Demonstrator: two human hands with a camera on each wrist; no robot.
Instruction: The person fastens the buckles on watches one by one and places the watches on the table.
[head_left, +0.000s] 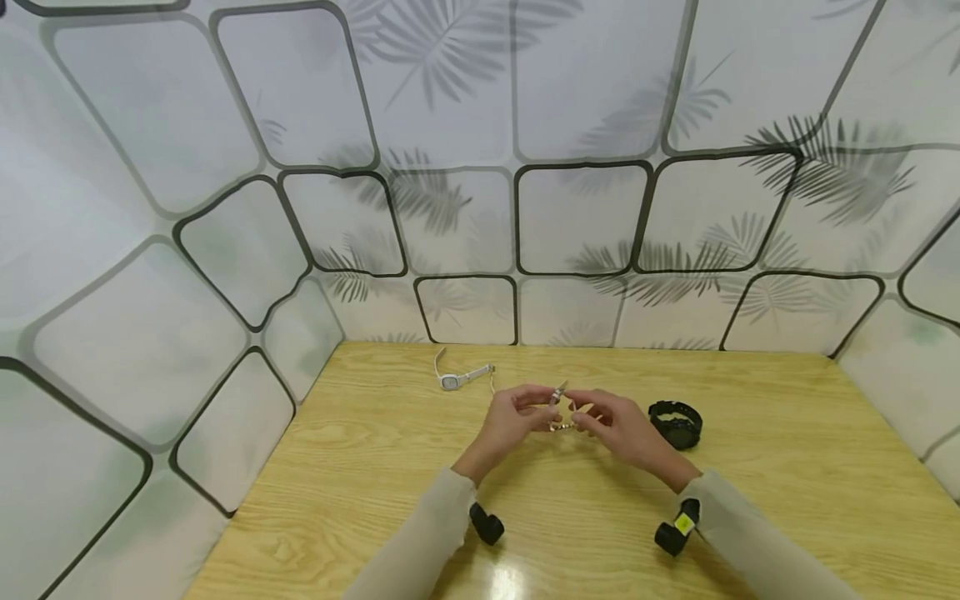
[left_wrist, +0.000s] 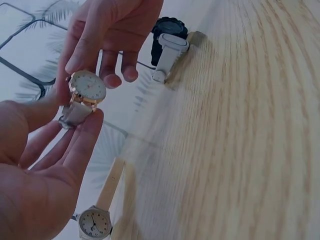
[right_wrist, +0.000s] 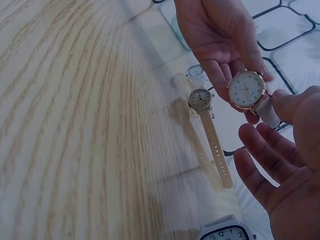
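Observation:
Between both hands is a wristwatch (left_wrist: 88, 86) with a round white dial, a rose-gold case and a pale strap. My left hand (head_left: 517, 417) grips it, with its fingers at the pale strap (left_wrist: 76, 114) in the left wrist view. My right hand (head_left: 615, 423) pinches it from the other side, and part of the watch is hidden behind the fingers. In the right wrist view the dial (right_wrist: 246, 90) faces the camera. Nearby on the table lies another watch (right_wrist: 201, 100) with a round dial and a tan strap, mostly hidden by the hands in the head view.
On the wooden table (head_left: 360, 492), a white watch (head_left: 450, 382) lies at the back left. A black watch (head_left: 678, 427) rests right of the right hand. A white watch (right_wrist: 226, 233) shows at the right wrist view's bottom edge. Patterned fabric walls (head_left: 465, 217) surround the table.

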